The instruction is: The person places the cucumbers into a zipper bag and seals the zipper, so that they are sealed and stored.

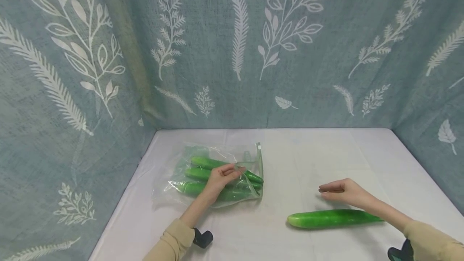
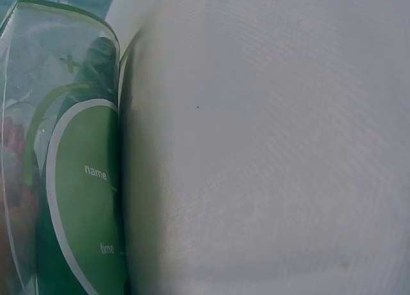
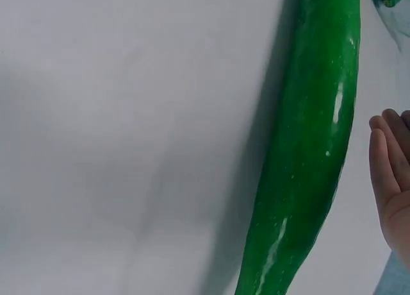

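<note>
A clear zip bag lies on its side at the left of the table, its mouth facing right. Inside are 3 green cucumbers, seen through the film. My left hand pinches the upper lip of the bag near the mouth. The left wrist view shows the bag's green label with "name" and "time", and part of the hand behind the film. Another cucumber lies loose at the right. My right hand hovers just beyond it, fingers together and loosely bent, holding nothing; the right wrist view shows a gap between them.
A white cloth covers the table. Blue-green curtains with white leaf prints stand along its back and both sides. Dark wrist-worn devices show below each forearm.
</note>
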